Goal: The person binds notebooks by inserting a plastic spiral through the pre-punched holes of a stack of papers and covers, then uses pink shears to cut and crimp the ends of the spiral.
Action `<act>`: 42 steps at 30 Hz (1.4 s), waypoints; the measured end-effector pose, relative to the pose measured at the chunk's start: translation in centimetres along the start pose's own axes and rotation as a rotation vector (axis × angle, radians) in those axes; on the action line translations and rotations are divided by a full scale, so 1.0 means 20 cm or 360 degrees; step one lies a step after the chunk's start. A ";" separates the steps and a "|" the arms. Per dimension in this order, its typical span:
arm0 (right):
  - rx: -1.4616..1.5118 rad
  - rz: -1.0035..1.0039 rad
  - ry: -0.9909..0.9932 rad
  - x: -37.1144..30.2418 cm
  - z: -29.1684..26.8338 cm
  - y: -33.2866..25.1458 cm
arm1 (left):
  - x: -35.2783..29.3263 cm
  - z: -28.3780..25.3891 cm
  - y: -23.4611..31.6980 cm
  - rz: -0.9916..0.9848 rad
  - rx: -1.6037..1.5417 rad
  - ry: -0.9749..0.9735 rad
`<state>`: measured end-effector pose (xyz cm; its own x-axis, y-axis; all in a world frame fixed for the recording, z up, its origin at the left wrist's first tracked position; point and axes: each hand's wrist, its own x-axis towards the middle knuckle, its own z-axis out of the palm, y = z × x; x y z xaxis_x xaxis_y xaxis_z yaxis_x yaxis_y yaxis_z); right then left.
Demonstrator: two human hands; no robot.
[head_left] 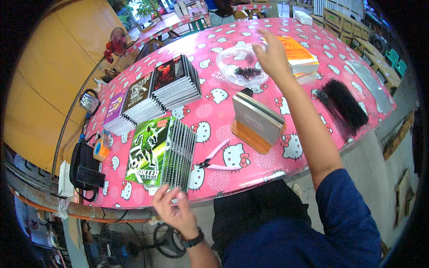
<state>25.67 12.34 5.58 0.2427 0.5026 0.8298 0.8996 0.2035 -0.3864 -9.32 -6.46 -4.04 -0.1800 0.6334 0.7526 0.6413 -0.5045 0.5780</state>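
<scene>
My right hand [272, 56] reaches far over the table, fingers apart, between a clear plastic bag [225, 62] with small black pieces in it and a stack of orange-topped paper [297, 51]. It holds nothing that I can see. Near the front edge my left hand [176, 209] is raised, fingers spread and slightly blurred, just by the bottom of a pile of green spiral notebooks [152, 152]. Between the hands stands a wooden block holding upright grey plates [257, 117]. Pink-handled cutting pliers [216, 161] lie beside the green pile.
Purple [115, 109], brown and black [172, 76] notebook piles stand far left. Black binding coils [344, 105] and a clear flat sheet [368, 82] lie right. A tape roll [101, 150] and black bag [82, 165] sit at the left edge, near a red fan [117, 42].
</scene>
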 end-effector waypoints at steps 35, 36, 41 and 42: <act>0.0567 -0.0655 -0.1639 -1.13 0.12 -0.71 | -0.09 -0.08 -0.31 -0.0695 0.0448 -0.0702; 0.0571 -0.0653 -0.1638 -1.15 0.13 -0.71 | -0.09 -0.07 -0.31 -0.0697 0.0445 -0.0678; 0.0531 -0.0575 -0.1483 -1.18 0.16 -0.74 | -0.10 -0.08 -0.33 -0.0707 0.0390 -0.0656; 0.0534 -0.0577 -0.1483 -1.18 0.17 -0.74 | -0.11 -0.08 -0.33 -0.0727 0.0351 -0.0642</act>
<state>5.40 0.31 -9.56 -0.5234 0.7832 0.3355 0.6813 0.6212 -0.3871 -14.34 -5.42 -9.00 -0.2042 0.9480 0.2441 0.7125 -0.0270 0.7012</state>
